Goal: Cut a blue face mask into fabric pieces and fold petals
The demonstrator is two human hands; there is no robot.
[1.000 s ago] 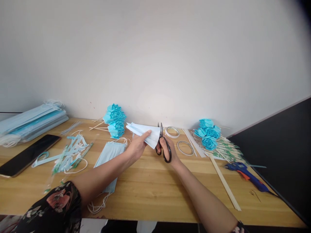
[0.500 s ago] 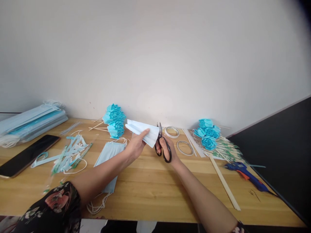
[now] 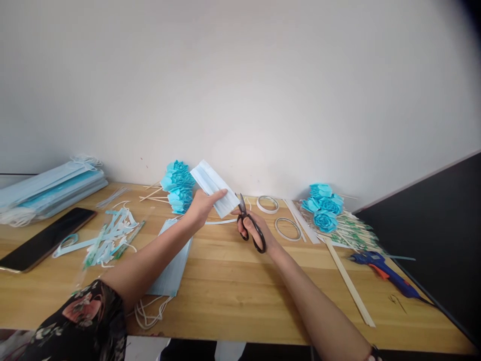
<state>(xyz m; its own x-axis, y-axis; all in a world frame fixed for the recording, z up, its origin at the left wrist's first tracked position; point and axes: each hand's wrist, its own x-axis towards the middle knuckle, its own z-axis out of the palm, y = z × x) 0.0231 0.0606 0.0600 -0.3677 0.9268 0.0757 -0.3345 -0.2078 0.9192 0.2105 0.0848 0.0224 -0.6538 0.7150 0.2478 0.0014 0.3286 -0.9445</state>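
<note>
Pinched in my left hand (image 3: 205, 205) is a pale blue face mask (image 3: 216, 186), tilted up over the middle of the table, its thumb lying across the pleats. Black-handled scissors (image 3: 251, 228) are in my right hand (image 3: 259, 225), with the blades slightly parted beside the mask's lower right corner. A thin pale strip (image 3: 222, 222) shows below the mask, between the two hands; whether it is joined to anything I cannot tell. Under my left forearm, more face masks (image 3: 171, 273) with white ear loops lie on the table, partly covered by the arm.
At left are a stack of masks (image 3: 56, 188), a phone (image 3: 47, 239) and cut strips (image 3: 112, 235). Blue paper-like flowers on sticks (image 3: 178, 188) lie by the wall. To the right are tape rolls (image 3: 287, 229), more blue flowers (image 3: 323, 208), a wooden strip (image 3: 349, 283) and a glue gun (image 3: 387, 273).
The mask has been turned, its far end now raised, and my left hand has shifted slightly left. The scissors sit just below its corner, and a thin strip now shows beneath it.
</note>
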